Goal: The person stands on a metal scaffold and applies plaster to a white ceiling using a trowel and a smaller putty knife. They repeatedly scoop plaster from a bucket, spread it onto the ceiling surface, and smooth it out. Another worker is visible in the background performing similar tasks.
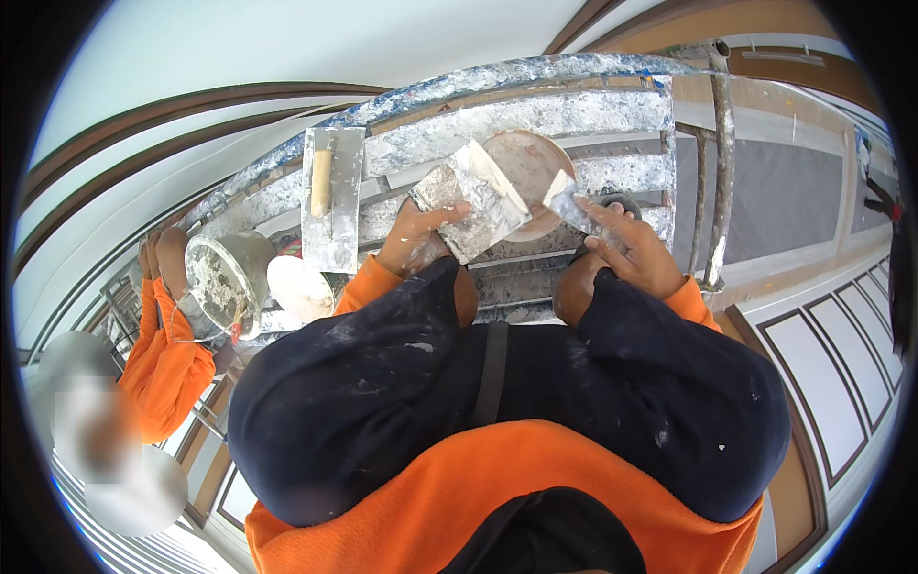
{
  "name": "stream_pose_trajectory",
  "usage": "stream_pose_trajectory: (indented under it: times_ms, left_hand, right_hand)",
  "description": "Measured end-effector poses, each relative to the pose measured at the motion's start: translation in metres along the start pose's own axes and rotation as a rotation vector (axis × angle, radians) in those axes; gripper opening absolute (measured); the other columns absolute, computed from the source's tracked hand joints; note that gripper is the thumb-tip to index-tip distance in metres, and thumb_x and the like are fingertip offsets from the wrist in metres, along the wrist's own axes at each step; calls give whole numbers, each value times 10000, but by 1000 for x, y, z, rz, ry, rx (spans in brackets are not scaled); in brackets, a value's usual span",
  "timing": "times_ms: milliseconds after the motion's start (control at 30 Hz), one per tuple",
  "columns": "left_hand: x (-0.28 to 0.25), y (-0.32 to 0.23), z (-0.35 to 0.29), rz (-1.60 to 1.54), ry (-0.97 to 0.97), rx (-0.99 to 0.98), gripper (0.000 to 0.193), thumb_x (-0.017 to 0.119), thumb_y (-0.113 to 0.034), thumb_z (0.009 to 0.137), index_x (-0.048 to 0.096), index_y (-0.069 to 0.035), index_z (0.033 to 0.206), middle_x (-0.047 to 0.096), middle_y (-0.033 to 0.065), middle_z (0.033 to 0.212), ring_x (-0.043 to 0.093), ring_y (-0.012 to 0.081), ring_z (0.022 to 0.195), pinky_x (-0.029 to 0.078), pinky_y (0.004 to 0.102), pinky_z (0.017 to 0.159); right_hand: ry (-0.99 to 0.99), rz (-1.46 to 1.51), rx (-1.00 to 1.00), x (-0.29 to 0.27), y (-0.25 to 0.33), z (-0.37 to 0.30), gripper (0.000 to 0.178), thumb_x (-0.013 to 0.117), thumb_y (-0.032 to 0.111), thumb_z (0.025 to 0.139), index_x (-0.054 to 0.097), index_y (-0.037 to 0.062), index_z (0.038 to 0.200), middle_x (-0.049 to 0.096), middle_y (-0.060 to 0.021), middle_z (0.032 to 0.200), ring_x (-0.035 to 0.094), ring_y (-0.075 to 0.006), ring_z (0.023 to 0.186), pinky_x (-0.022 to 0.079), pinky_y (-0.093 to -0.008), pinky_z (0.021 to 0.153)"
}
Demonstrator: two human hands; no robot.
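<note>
Fingers of your left hand grip a square, paste-crusted board, thumb across its face and the rest out of sight beneath it; those of your right hand close on a small putty knife, whose handle your palm mostly hides. Board and knife sit in front of your knees, tilted and near each other; a thick pale strip of paste runs along the board's right edge, and more of it coats the knife's tip.

Just beyond them, partly behind the board, a round shallow pan rests on the paste-spattered planks; its inside shows a smeared, pale reddish-brown film, though the board covers its lower left, so you cannot tell what lies there. To your left a bucket leans its mouth toward you; whitish paste clings in lumps to its inner wall, but its depth is hard to judge; something small and red shows at its lower rim. Next to the bucket lies a round white disc, perhaps a lid, its lower right edge against your sleeve; a broad trowel with a wooden handle lies above the disc.

Farther left a co-worker in an orange top is close by, the head blurred; a dark rounded shape by your right fingers is too obscured to name.
</note>
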State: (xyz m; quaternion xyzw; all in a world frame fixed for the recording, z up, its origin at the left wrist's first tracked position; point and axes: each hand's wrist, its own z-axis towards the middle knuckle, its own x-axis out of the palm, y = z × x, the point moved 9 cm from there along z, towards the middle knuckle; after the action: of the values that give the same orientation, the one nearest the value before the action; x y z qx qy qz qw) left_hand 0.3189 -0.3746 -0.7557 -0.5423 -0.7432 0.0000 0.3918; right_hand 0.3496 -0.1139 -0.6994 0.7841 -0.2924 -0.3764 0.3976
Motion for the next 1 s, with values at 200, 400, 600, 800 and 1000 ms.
stream_pose_trajectory:
  times_ms: [200,400,600,800,1000]
  left_hand:
    - [-10,13,15,34,-37,-26,438,643,-52,966,507,34,1374,632,141,1275,655,215,1103,550,384,935]
    - [4,8,26,206,-38,196,486,642,-46,960,471,30,1409,643,130,1251,641,213,1124,521,352,947]
    - [5,21,36,325,-78,236,484,624,-56,960,468,23,1411,622,116,1260,632,182,1081,528,319,893]
    - [5,34,33,384,-68,165,423,652,-141,956,552,34,1328,662,88,1150,629,136,963,530,290,763]
    - [-7,35,33,560,-128,141,396,650,-168,954,584,22,1295,681,60,1072,627,113,866,525,268,693]
  right_hand:
    - [44,4,75,13,18,-9,479,575,163,984,527,95,1456,661,-276,1132,636,-429,944,490,-450,876]
    - [41,-32,45,31,15,0,470,555,155,985,532,91,1450,671,-289,1007,658,-442,884,508,-452,831]
    - [38,23,81,48,6,1,450,555,157,982,549,74,1424,660,-297,804,656,-439,707,509,-466,731]
    - [92,37,190,55,4,-1,428,544,152,1001,555,58,1418,672,-286,830,673,-409,716,515,-436,737]
    - [54,-41,209,63,-7,5,436,548,206,1002,559,114,1429,699,-266,908,690,-400,779,531,-441,778]
